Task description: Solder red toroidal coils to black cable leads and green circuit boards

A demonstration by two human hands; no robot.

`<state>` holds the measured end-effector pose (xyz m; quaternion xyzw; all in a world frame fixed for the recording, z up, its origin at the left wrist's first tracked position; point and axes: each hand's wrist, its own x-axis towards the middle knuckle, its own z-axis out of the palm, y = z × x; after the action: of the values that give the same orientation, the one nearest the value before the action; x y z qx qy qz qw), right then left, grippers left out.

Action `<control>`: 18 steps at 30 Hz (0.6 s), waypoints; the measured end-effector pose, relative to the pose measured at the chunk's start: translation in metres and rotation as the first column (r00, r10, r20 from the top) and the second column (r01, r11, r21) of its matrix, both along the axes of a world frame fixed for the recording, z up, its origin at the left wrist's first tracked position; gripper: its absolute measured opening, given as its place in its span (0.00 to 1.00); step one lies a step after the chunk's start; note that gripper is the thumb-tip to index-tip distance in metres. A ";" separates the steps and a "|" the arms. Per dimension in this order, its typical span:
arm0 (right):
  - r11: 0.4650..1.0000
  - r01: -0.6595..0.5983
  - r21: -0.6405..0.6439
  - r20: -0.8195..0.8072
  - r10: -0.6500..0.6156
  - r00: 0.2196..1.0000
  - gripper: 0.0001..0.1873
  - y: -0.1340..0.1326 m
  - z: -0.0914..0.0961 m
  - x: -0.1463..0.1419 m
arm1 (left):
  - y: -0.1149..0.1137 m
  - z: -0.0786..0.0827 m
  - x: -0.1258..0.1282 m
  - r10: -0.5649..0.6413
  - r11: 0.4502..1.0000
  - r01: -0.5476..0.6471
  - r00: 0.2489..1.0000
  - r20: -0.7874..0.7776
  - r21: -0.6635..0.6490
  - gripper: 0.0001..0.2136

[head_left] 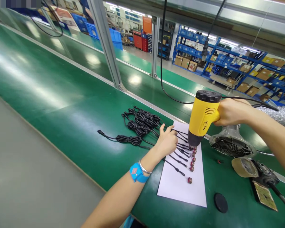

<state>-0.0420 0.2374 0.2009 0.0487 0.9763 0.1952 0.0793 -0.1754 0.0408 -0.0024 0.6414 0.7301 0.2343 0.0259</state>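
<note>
My right hand (232,111) is wrapped round the handle of a yellow heat gun (202,115), whose dark nozzle points down. Just under the nozzle is a row of small reddish-brown cylindrical parts (190,180) on a white sheet of paper (180,192). My left hand (167,141) lies over the black cable ends (179,171) at the paper's left side, fingers apart; the cable under its palm is hidden. A blue strap (138,173) and a silver bangle circle that wrist. Coiled black cables (142,122) lie beyond this hand to the left.
A round fan-like hood (231,145) stands right of the paper, beside a roll of tape (244,167) and a soldering-iron stand (267,174). A black disc (220,202) lies near the front. The green bench (61,82) meets a metal post (106,44); a black cord (161,63) hangs behind.
</note>
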 end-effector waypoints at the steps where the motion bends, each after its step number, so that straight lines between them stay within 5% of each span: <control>1: 1.000 0.009 0.008 0.009 -0.009 1.000 0.12 0.000 0.000 0.001 | 0.000 0.001 0.000 0.000 1.000 0.000 1.000 -0.003 -0.004 0.12; 18: 0.994 0.088 0.058 0.049 -0.091 0.995 0.13 -0.017 0.006 0.009 | -0.002 0.000 0.001 -0.008 1.000 0.008 1.000 -0.011 0.005 0.11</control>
<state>-0.0326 0.2205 0.2071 0.0894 0.9650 0.2199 0.1118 -0.1741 0.0393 -0.0021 0.6459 0.7269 0.2323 0.0212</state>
